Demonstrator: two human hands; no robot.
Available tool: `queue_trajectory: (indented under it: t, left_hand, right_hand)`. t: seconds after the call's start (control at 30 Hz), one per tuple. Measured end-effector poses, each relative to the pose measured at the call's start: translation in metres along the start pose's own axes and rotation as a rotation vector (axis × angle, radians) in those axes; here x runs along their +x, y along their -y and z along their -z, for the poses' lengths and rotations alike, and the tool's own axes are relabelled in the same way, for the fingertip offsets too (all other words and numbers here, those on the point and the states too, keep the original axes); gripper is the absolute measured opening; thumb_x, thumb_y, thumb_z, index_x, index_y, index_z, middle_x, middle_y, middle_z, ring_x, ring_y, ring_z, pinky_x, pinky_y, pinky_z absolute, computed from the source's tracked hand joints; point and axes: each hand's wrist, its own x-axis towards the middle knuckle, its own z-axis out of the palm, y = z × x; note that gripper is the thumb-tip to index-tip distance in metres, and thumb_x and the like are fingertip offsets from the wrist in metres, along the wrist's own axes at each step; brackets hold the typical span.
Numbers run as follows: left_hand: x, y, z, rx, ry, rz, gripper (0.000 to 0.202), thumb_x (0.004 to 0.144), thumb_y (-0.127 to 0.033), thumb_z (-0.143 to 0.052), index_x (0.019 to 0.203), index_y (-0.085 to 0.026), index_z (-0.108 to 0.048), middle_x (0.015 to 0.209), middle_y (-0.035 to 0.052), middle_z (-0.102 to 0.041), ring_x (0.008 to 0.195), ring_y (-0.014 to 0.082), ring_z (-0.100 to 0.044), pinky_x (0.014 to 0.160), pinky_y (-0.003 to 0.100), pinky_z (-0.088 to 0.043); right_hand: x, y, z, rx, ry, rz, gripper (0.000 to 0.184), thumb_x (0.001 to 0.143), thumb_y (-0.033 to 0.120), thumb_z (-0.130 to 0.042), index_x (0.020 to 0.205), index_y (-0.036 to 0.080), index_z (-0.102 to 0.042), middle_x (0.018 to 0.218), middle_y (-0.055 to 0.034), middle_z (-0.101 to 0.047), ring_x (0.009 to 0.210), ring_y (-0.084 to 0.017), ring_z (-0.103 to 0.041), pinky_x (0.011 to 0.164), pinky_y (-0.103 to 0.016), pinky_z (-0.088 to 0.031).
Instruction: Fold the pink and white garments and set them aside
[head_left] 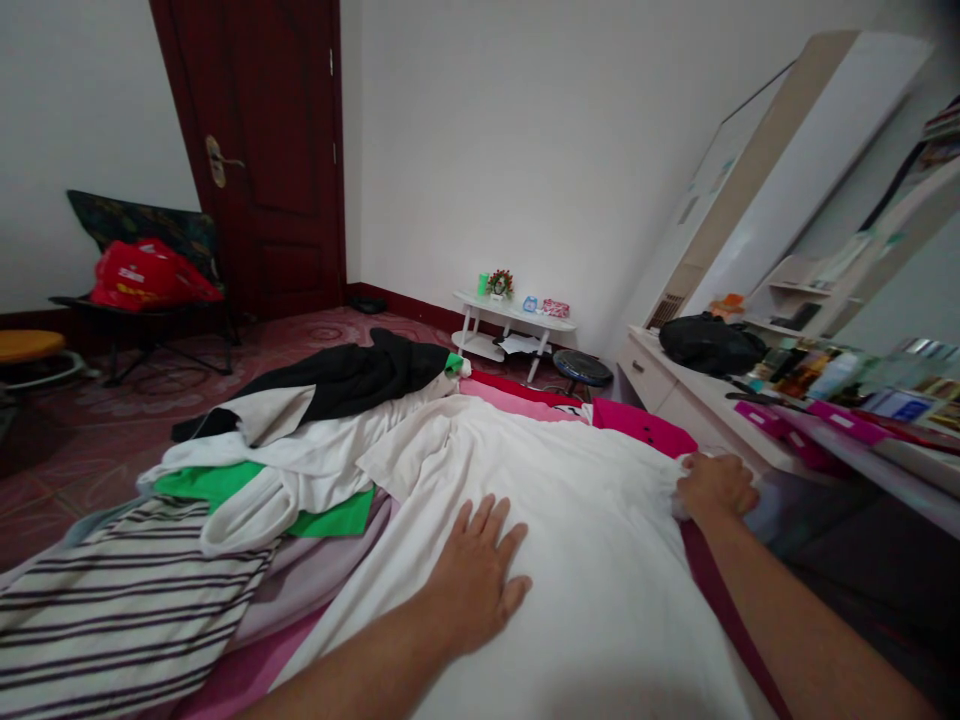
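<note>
A large white garment (pixel 570 500) lies spread across the bed in front of me. My left hand (pixel 476 575) rests flat on its middle, fingers stretched out and apart. My right hand (pixel 714 487) is closed on the garment's right edge, bunching the cloth near the bed's side. To the left lies a pile of clothes: a striped piece (pixel 112 600), a green and white one (pixel 262 490) and a black one (pixel 352 380). Pink fabric (pixel 645 425) shows beyond the white garment.
A white dresser (pixel 697 400) with a black bag (pixel 709 343) and pink boxes stands at the right. A small white table (pixel 514 325) and a round stool (pixel 581 368) are by the far wall. A chair with a red bag (pixel 150 275) stands beside the dark red door (pixel 262 150).
</note>
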Motion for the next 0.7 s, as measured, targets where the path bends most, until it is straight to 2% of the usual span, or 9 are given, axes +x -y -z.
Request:
queue_trajectory:
  t: [0.07, 0.1, 0.2, 0.27, 0.33, 0.4, 0.57, 0.63, 0.7]
  left_hand:
    - [-0.001, -0.001, 0.001, -0.003, 0.006, -0.001, 0.059, 0.094, -0.054, -0.031, 0.146, -0.025, -0.033, 0.158, 0.0092, -0.017, 0.145, 0.0304, -0.006, 0.117, 0.054, -0.006]
    - [-0.001, -0.001, 0.002, -0.003, 0.007, 0.0, 0.06, 0.094, -0.054, -0.031, 0.146, -0.025, -0.033, 0.158, 0.0096, -0.017, 0.145, 0.0305, -0.006, 0.117, 0.054, -0.006]
    - [-0.002, -0.002, 0.003, 0.001, 0.007, 0.002, 0.059, 0.093, -0.053, -0.032, 0.145, -0.025, -0.035, 0.157, 0.0104, -0.018, 0.145, 0.0308, -0.007, 0.117, 0.054, -0.007]
    - [-0.001, -0.001, 0.003, 0.004, 0.0, 0.002, 0.059, 0.093, -0.052, -0.034, 0.145, -0.025, -0.035, 0.157, 0.0102, -0.02, 0.145, 0.0308, -0.009, 0.117, 0.054, -0.008]
    - [-0.001, 0.0, 0.004, 0.004, -0.01, -0.001, 0.059, 0.092, -0.052, -0.037, 0.144, -0.025, -0.036, 0.157, 0.0101, -0.021, 0.145, 0.0309, -0.011, 0.116, 0.054, -0.01]
    - [0.0, 0.001, 0.004, -0.002, -0.019, -0.008, 0.059, 0.091, -0.052, -0.04, 0.143, -0.025, -0.038, 0.156, 0.0105, -0.023, 0.144, 0.0311, -0.014, 0.116, 0.054, -0.012]
    - [0.002, 0.005, -0.002, -0.07, -0.086, -0.003, 0.052, 0.086, -0.044, -0.052, 0.135, -0.026, -0.048, 0.15, 0.0098, -0.036, 0.14, 0.0306, -0.028, 0.115, 0.051, -0.018]
    - [0.005, 0.01, -0.002, -0.122, -0.161, 0.056, 0.049, 0.084, -0.034, -0.056, 0.132, -0.024, -0.051, 0.149, 0.0106, -0.037, 0.137, 0.0279, -0.035, 0.114, 0.046, -0.027]
    - [0.009, 0.016, 0.009, -0.129, -0.274, 0.13, 0.051, 0.082, -0.023, -0.056, 0.132, -0.02, -0.049, 0.151, 0.0122, -0.031, 0.137, 0.0254, -0.034, 0.112, 0.04, -0.031]
  right_hand:
    - [-0.013, 0.019, -0.005, -0.221, -0.045, 0.14, 0.036, 0.076, 0.013, -0.049, 0.107, 0.016, -0.067, 0.137, -0.0208, -0.042, 0.125, -0.04, -0.039, 0.092, -0.057, -0.033]
    - [-0.023, 0.031, -0.01, -0.244, -0.021, 0.227, 0.037, 0.08, 0.016, -0.049, 0.114, 0.015, -0.064, 0.141, -0.0213, -0.039, 0.126, -0.038, -0.038, 0.095, -0.054, -0.032]
    - [-0.065, 0.072, -0.035, -0.188, 0.127, 0.426, 0.041, 0.087, 0.031, -0.05, 0.125, 0.017, -0.057, 0.145, -0.0146, -0.04, 0.129, -0.029, -0.039, 0.105, -0.045, -0.028]
    - [-0.096, 0.092, -0.053, -0.162, 0.297, 0.517, 0.048, 0.09, 0.042, -0.046, 0.133, 0.022, -0.051, 0.149, -0.0104, -0.037, 0.135, -0.027, -0.034, 0.109, -0.046, -0.023]
    - [-0.121, 0.103, -0.066, -0.173, 0.471, 0.519, 0.053, 0.093, 0.049, -0.036, 0.14, 0.025, -0.043, 0.152, -0.0081, -0.032, 0.14, -0.027, -0.026, 0.11, -0.051, -0.021]
    - [-0.136, 0.106, -0.074, -0.201, 0.554, 0.48, 0.055, 0.095, 0.051, -0.028, 0.145, 0.027, -0.035, 0.155, -0.0064, -0.027, 0.142, -0.027, -0.02, 0.111, -0.053, -0.019]
    - [-0.139, 0.104, -0.072, -0.22, 0.546, 0.46, 0.056, 0.096, 0.051, -0.025, 0.146, 0.028, -0.032, 0.156, -0.0041, -0.024, 0.143, -0.026, -0.018, 0.112, -0.051, -0.018]
    - [-0.138, 0.105, -0.069, -0.216, 0.535, 0.459, 0.056, 0.096, 0.052, -0.026, 0.146, 0.028, -0.033, 0.156, -0.0042, -0.025, 0.143, -0.026, -0.019, 0.111, -0.05, -0.019]
    - [-0.139, 0.105, -0.068, -0.211, 0.528, 0.457, 0.056, 0.096, 0.053, -0.025, 0.145, 0.028, -0.033, 0.155, -0.0042, -0.026, 0.142, -0.026, -0.021, 0.111, -0.05, -0.019]
